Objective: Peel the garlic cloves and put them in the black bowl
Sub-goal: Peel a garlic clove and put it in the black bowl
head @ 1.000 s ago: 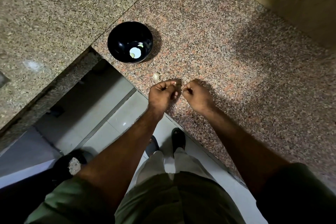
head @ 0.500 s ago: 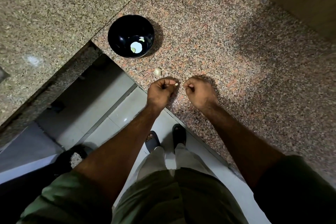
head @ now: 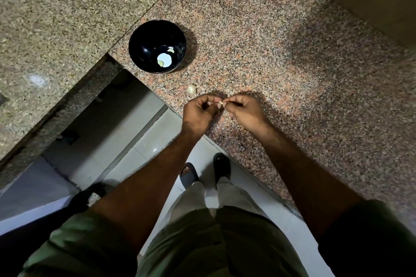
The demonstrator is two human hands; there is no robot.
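Both hands meet at frame centre, just above the counter (head: 292,74) edge. The left hand (head: 199,111) has its fingers curled and pinches a small pale clove (head: 220,103) at the fingertips; the right hand (head: 244,109), likewise curled, pinches the same clove from the other side. The clove sits between the two hands, clear of the stone, too small to say how much skin remains on it. Judged from the pose, peeling of this clove is in hand and not finished. The bowl (head: 144,36) stands at upper centre-left, near the counter corner, well apart from the hands. It holds a few pale pieces (head: 165,59) at its bottom; these appear to be peeled garlic, though glare makes the largest hard to read. A further garlic piece (head: 192,89) lies on the counter between bowl and hands, just beside the left hand, apparently unpeeled. Assessment: task partly done. Outstanding, as far as can be seen: finish the held clove, deposit it, then deal with the piece on the counter.
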